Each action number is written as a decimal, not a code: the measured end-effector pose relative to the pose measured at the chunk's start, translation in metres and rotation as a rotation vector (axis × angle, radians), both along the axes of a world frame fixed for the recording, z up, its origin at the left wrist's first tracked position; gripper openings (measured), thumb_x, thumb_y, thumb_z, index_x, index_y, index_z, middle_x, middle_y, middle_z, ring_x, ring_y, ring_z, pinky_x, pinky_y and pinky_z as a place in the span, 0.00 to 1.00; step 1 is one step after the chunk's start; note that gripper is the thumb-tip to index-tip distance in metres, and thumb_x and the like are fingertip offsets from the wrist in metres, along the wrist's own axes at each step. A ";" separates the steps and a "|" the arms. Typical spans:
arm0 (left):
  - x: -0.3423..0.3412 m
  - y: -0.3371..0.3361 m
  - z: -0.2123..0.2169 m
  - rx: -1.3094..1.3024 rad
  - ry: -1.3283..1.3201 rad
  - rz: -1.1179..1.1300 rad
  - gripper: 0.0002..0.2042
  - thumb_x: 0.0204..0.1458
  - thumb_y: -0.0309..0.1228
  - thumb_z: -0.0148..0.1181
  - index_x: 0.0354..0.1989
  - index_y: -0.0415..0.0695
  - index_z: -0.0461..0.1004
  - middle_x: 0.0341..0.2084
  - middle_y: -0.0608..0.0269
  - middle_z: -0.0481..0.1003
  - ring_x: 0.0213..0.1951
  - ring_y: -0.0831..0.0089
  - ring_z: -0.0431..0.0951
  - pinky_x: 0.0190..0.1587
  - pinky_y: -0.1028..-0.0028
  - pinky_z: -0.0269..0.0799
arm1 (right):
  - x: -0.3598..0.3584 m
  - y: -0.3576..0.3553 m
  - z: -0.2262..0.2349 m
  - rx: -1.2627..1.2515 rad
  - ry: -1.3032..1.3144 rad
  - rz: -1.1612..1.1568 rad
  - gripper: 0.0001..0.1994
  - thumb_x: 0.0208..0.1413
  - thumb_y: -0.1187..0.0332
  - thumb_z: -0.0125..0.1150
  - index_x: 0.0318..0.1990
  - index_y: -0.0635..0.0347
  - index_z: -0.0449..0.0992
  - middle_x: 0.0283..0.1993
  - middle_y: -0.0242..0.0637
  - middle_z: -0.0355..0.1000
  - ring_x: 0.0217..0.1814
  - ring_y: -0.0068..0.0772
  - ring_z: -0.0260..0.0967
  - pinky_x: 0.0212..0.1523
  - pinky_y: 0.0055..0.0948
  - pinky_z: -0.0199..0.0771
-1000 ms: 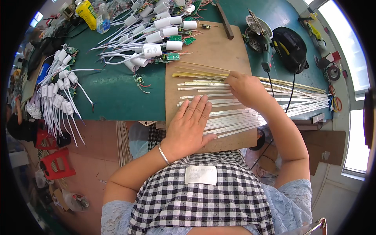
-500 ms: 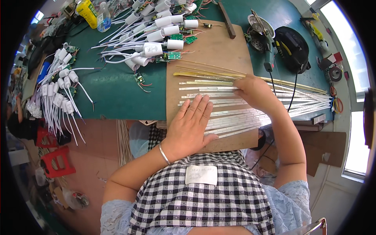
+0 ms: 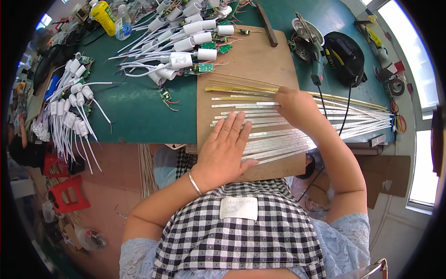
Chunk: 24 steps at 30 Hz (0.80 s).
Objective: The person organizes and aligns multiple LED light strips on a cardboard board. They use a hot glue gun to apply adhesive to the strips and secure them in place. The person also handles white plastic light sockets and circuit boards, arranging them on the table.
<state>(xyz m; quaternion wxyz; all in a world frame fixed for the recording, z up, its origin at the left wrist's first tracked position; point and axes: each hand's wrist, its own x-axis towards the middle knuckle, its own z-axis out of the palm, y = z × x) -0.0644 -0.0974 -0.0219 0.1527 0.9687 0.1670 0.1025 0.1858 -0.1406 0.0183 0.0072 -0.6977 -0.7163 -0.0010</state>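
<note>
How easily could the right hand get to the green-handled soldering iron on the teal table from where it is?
Probably easily: the right hand rests on the thin white strips, and the green-handled soldering iron lies just beyond it with nothing between.

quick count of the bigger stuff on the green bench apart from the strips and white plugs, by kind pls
yellow bottle: 1
clear bottle: 1
wooden board: 1
wooden stick: 1
black case: 1
hands on the strips, left hand and right hand: 2
Total: 7
</note>
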 end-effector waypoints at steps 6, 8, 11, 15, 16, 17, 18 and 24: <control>-0.001 -0.001 -0.002 0.008 0.006 0.002 0.42 0.53 0.56 0.56 0.67 0.35 0.56 0.69 0.41 0.51 0.71 0.49 0.49 0.72 0.56 0.41 | -0.008 -0.007 -0.005 0.026 -0.069 0.151 0.04 0.46 0.75 0.58 0.31 0.61 0.73 0.35 0.39 0.69 0.32 0.45 0.75 0.32 0.38 0.77; 0.000 -0.001 -0.003 0.017 -0.006 0.002 0.42 0.53 0.56 0.56 0.67 0.35 0.56 0.69 0.41 0.52 0.71 0.49 0.49 0.72 0.56 0.40 | -0.010 -0.005 0.001 -0.027 -0.137 0.150 0.04 0.45 0.75 0.59 0.30 0.61 0.73 0.35 0.39 0.69 0.32 0.44 0.75 0.32 0.38 0.78; -0.001 -0.001 -0.002 0.032 0.004 0.004 0.42 0.53 0.57 0.55 0.67 0.34 0.57 0.68 0.40 0.52 0.71 0.49 0.49 0.72 0.56 0.40 | -0.011 0.003 0.007 -0.056 -0.192 0.247 0.04 0.44 0.75 0.59 0.29 0.61 0.73 0.34 0.39 0.70 0.31 0.43 0.76 0.31 0.37 0.78; 0.000 -0.001 -0.001 0.037 0.004 0.010 0.42 0.53 0.57 0.54 0.67 0.34 0.57 0.68 0.39 0.54 0.71 0.50 0.50 0.72 0.56 0.40 | -0.017 0.005 0.004 -0.055 -0.242 0.235 0.03 0.44 0.75 0.60 0.28 0.60 0.73 0.32 0.39 0.69 0.31 0.42 0.76 0.29 0.37 0.78; 0.000 -0.001 -0.002 0.039 -0.009 0.008 0.42 0.53 0.57 0.54 0.67 0.34 0.58 0.68 0.39 0.54 0.71 0.50 0.50 0.72 0.56 0.40 | -0.015 0.005 0.000 -0.037 -0.245 0.235 0.03 0.43 0.75 0.60 0.28 0.60 0.73 0.31 0.39 0.69 0.30 0.42 0.76 0.28 0.37 0.78; 0.000 -0.001 -0.004 0.041 -0.022 0.005 0.42 0.53 0.57 0.54 0.67 0.34 0.58 0.67 0.39 0.54 0.71 0.49 0.50 0.72 0.56 0.40 | -0.013 0.005 -0.004 -0.019 -0.248 0.236 0.03 0.43 0.74 0.60 0.27 0.60 0.73 0.31 0.39 0.69 0.30 0.42 0.75 0.28 0.37 0.77; -0.001 -0.001 -0.005 0.044 -0.031 0.006 0.41 0.53 0.57 0.54 0.66 0.34 0.58 0.67 0.39 0.54 0.71 0.49 0.50 0.72 0.56 0.40 | -0.011 0.005 -0.006 -0.004 -0.241 0.235 0.03 0.44 0.74 0.60 0.27 0.60 0.73 0.31 0.39 0.70 0.29 0.42 0.76 0.28 0.37 0.78; 0.000 -0.001 -0.007 0.042 -0.050 0.010 0.41 0.54 0.57 0.53 0.66 0.34 0.58 0.67 0.40 0.55 0.70 0.50 0.51 0.72 0.57 0.40 | -0.016 0.004 -0.012 0.090 -0.118 0.211 0.04 0.45 0.74 0.61 0.29 0.60 0.73 0.31 0.38 0.69 0.27 0.41 0.75 0.28 0.36 0.77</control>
